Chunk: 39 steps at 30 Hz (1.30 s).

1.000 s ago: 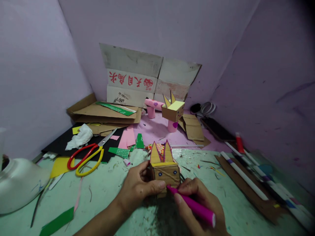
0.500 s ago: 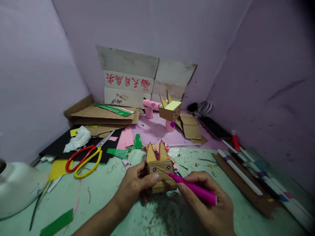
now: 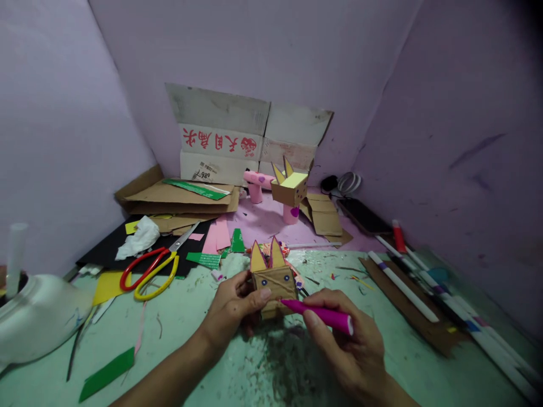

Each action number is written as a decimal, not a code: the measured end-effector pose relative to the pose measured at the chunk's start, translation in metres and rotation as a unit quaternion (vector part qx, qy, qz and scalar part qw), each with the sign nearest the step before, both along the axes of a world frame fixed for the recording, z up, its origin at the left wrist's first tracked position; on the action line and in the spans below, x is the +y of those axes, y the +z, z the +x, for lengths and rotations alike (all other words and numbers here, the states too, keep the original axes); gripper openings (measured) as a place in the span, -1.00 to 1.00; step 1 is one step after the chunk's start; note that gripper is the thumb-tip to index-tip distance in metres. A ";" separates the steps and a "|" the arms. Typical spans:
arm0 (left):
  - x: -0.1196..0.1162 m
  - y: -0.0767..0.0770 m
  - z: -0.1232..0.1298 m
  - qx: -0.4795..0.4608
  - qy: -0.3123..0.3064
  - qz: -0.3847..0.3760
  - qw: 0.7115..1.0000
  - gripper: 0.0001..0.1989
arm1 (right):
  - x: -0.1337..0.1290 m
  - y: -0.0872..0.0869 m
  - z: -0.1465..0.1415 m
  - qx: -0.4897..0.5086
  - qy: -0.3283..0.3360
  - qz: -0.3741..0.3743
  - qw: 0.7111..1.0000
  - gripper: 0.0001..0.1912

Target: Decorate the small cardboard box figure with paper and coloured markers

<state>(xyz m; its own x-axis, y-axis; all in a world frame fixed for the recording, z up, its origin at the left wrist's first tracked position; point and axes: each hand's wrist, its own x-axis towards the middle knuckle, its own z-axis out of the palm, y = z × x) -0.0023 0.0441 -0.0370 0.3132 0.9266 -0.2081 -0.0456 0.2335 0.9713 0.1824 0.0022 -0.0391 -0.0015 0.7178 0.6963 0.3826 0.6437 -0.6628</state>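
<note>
A small brown cardboard head with two pointed yellow ears and two drawn eyes is held upright near the middle. My left hand grips its left side, the thumb across the front and the other fingers mostly hidden behind. Between the thumb and fingers of my right hand is a magenta marker. The marker's tip meets the cardboard front, below the eyes. Farther back stands a pink figure with a similar eared cardboard head.
Red-and-yellow scissors lie at the left, beside white tissue. A white container stands at the left edge. Markers and a brown strip lie at the right. Behind are a phone and folded cardboard.
The marker tip has moved from just beneath the right eye to lower on the cardboard front. My right hand has shifted left. The camera view has shifted slightly.
</note>
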 end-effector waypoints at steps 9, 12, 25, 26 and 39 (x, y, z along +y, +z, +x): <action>0.001 -0.002 0.000 0.005 -0.002 0.000 1.000 -0.35 | 0.003 -0.001 0.000 -0.055 -0.008 0.008 0.998 -0.86; 0.002 -0.003 0.000 -0.009 -0.005 0.004 1.000 -0.39 | 0.003 -0.002 -0.001 -0.059 0.000 0.007 0.998 -0.86; 0.003 -0.004 0.000 -0.008 0.001 0.005 1.000 -0.35 | 0.004 -0.002 0.002 -0.066 -0.010 0.011 0.998 -0.87; 0.003 -0.004 0.000 -0.006 0.001 0.003 1.000 -0.34 | 0.004 -0.002 0.002 -0.065 -0.015 0.014 0.998 -0.87; 0.003 -0.004 0.000 -0.011 -0.005 0.009 1.000 -0.37 | 0.004 -0.002 0.002 -0.059 -0.009 0.008 0.998 -0.87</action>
